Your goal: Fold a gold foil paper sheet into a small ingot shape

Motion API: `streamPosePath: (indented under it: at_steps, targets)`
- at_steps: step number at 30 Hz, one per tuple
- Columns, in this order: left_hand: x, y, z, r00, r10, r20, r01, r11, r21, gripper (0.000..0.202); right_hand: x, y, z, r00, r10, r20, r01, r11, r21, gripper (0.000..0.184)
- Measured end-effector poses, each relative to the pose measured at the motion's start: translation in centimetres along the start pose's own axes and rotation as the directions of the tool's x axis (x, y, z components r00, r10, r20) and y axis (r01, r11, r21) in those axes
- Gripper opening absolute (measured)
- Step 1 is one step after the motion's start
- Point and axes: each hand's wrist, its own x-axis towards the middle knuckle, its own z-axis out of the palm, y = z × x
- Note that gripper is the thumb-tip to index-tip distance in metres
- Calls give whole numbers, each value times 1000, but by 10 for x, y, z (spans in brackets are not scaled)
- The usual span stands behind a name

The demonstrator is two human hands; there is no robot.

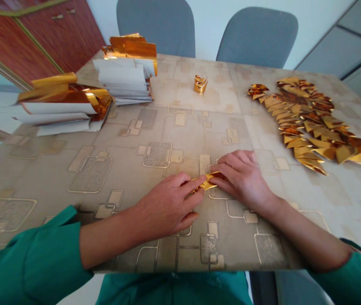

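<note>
A small folded piece of gold foil paper (207,181) lies on the patterned tablecloth (180,144) between my hands. My left hand (167,203) pinches its left end between the fingertips. My right hand (242,178) presses on its right end, and the fingers partly cover it. Several folded gold triangles lie in a long overlapping row (307,123) to the right of my right hand. A small assembled gold foil piece (200,84) stands upright at the far middle of the table.
Two stacks of white-backed gold foil paper (62,103) (126,72) stand at the far left of the table. Two grey-blue chairs (155,25) (256,38) stand beyond the far edge. A reddish-brown cabinet (40,38) stands at the far left.
</note>
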Motion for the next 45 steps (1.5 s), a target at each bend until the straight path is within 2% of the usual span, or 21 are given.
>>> streamPosePath:
  at_steps: [3,6,10,13,16,19,22,27,32,36,39,45]
  targets:
    - [0,0,1,1000,14,-9,-14,1000,4,37,-9,-8,-3,996,-79,44,81,995,-65,17]
    - [0,-1,1,1000,20,-6,-20,1000,16,38,-18,-8,-3,994,-70,82,75,995,-61,23]
    - [-2,-4,-1,999,19,25,-19,1000,8,43,-25,-2,-3,997,-32,71,32,999,-2,25]
    - [-3,-6,-3,998,37,51,-37,999,15,48,-25,-3,-3,999,43,17,-45,996,73,21]
    - [-2,-6,-5,997,46,58,-48,998,39,50,-20,-14,1,984,179,-7,-177,978,111,17]
    - [-1,-4,-5,998,40,54,-43,997,58,51,-14,-29,8,952,307,-3,-307,951,39,18]
    - [-2,-6,-5,997,53,48,-56,997,61,55,-9,-35,12,928,371,12,-371,928,-21,21]
    - [-5,-22,-10,985,157,70,-159,987,23,67,-10,-28,10,926,365,92,-370,927,51,19]
    - [-4,-35,-19,968,207,142,-204,978,-37,63,-11,-18,5,933,331,137,-347,930,116,11]
    - [-4,-36,-20,975,191,117,-187,981,-45,61,-12,-14,3,947,290,142,-311,938,155,15]
    - [-6,-34,-18,981,164,105,-161,986,-39,62,-12,-18,3,943,305,132,-326,928,183,21]
    - [-8,-33,-18,980,156,121,-147,986,-80,64,-13,-26,9,927,360,102,-367,928,57,15]
